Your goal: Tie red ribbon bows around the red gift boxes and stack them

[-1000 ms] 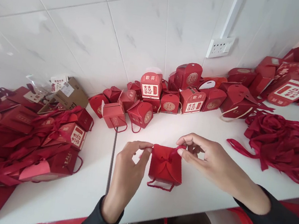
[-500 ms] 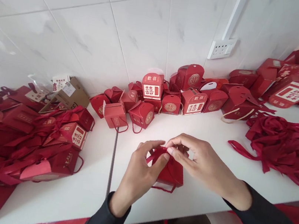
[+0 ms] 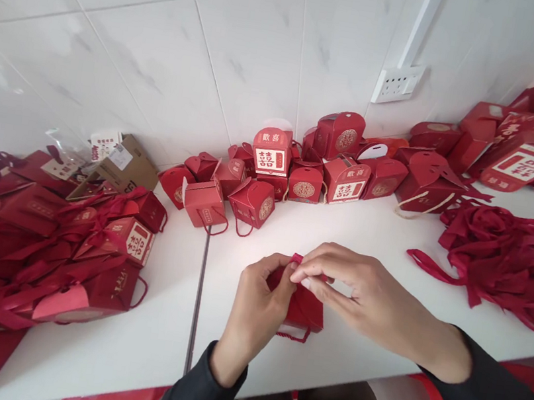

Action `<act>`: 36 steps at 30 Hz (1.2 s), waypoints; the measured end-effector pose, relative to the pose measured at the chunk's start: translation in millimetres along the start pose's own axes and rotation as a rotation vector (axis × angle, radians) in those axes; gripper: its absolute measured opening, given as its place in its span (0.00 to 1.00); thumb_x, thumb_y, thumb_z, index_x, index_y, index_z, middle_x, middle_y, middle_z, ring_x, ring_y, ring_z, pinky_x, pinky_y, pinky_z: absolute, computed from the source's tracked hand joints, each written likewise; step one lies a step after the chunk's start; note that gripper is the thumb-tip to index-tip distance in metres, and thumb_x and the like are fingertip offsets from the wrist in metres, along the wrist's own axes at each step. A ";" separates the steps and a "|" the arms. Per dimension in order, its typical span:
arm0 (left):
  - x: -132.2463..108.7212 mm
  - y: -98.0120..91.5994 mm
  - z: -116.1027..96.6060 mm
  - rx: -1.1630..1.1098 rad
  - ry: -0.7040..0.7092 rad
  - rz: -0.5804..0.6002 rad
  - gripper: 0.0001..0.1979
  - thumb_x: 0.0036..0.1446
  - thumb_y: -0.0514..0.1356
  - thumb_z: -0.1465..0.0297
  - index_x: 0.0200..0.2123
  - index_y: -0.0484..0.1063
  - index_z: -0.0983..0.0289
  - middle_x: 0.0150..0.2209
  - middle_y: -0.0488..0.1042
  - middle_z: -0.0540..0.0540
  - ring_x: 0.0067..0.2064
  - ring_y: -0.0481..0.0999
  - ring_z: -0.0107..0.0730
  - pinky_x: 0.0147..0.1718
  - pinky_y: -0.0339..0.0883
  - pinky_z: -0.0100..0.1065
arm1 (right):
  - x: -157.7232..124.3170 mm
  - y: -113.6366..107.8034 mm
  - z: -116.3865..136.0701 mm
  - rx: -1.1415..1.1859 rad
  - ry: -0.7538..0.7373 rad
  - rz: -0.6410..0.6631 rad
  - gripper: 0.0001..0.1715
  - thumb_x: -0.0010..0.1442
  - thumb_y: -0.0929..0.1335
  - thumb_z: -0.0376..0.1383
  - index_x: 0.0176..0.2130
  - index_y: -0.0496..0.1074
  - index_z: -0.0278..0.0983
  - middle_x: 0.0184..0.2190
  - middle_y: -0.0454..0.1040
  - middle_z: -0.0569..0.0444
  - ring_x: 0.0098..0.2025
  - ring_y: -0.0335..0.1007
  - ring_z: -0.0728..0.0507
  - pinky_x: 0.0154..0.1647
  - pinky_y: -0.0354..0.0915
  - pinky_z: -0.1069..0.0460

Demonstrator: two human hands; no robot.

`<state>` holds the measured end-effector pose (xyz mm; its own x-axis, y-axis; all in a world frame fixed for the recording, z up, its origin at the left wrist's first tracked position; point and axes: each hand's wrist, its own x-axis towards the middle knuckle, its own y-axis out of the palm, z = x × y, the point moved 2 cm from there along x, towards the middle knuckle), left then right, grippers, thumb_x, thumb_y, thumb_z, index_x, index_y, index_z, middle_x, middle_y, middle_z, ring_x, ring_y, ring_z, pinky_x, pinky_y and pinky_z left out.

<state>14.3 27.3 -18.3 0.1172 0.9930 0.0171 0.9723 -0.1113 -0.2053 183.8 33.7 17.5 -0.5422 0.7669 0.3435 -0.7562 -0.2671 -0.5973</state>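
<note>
A small red gift box (image 3: 306, 311) with a red cord handle (image 3: 295, 336) stands on the white table in front of me. A bit of red ribbon (image 3: 297, 258) shows between my fingers above the top of the box. My left hand (image 3: 259, 302) pinches the ribbon between thumb and index finger at the box's left side. From the right, my right hand (image 3: 366, 292) meets it, fingertips closed on the ribbon close to the left thumb. My fingers cover most of the box's top and part of the ribbon.
Red gift boxes (image 3: 307, 182) line the tiled wall at the back. More red boxes (image 3: 87, 280), several with ribbons, are heaped at left beside a brown carton (image 3: 126, 169). A pile of red ribbons (image 3: 498, 261) lies at right. A socket (image 3: 397, 84) is on the wall.
My left thumb has moved up against the ribbon, and a short ribbon end now sticks up between the hands. My right wrist has shifted slightly right. The box has barely moved.
</note>
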 end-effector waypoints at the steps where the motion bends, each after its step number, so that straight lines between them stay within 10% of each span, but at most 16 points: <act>1: -0.3 0.1 -0.5 0.007 0.003 0.018 0.10 0.63 0.59 0.68 0.30 0.75 0.64 0.28 0.75 0.51 0.31 0.70 0.29 0.32 0.63 0.29 | 0.8 1.0 -0.9 0.001 -0.011 -0.015 0.11 0.71 0.66 0.30 0.44 0.78 0.41 0.42 0.76 0.52 0.43 0.76 0.45 0.45 0.71 0.50; 8: -4.8 -0.3 -2.5 -0.099 -0.006 0.247 0.06 0.64 0.58 0.70 0.38 0.75 0.64 0.30 0.70 0.48 0.30 0.64 0.26 0.31 0.60 0.28 | 3.7 3.6 -10.1 0.004 0.026 -0.079 0.13 0.70 0.66 0.32 0.42 0.81 0.41 0.45 0.70 0.50 0.42 0.75 0.46 0.45 0.71 0.49; 17: 2.3 -0.5 4.7 -0.155 -0.144 0.187 0.21 0.67 0.59 0.55 0.29 0.75 0.65 0.27 0.75 0.52 0.27 0.64 0.25 0.28 0.57 0.28 | -2.5 -0.1 -12.9 0.047 0.307 -0.132 0.13 0.72 0.67 0.42 0.53 0.75 0.45 0.43 0.79 0.56 0.38 0.74 0.46 0.34 0.70 0.53; 36: -0.6 -7.2 6.9 -0.093 -0.058 0.153 0.08 0.62 0.62 0.71 0.45 0.74 0.61 0.37 0.80 0.52 0.37 0.77 0.30 0.36 0.70 0.30 | -12.9 12.2 -17.7 0.062 0.313 -0.033 0.22 0.72 0.64 0.38 0.63 0.65 0.43 0.51 0.79 0.50 0.52 0.77 0.42 0.52 0.72 0.47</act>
<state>5.9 27.7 -23.6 0.2556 0.9646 -0.0643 0.9589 -0.2614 -0.1101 188.0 30.9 -7.0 -0.3854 0.9154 0.1161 -0.7972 -0.2670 -0.5414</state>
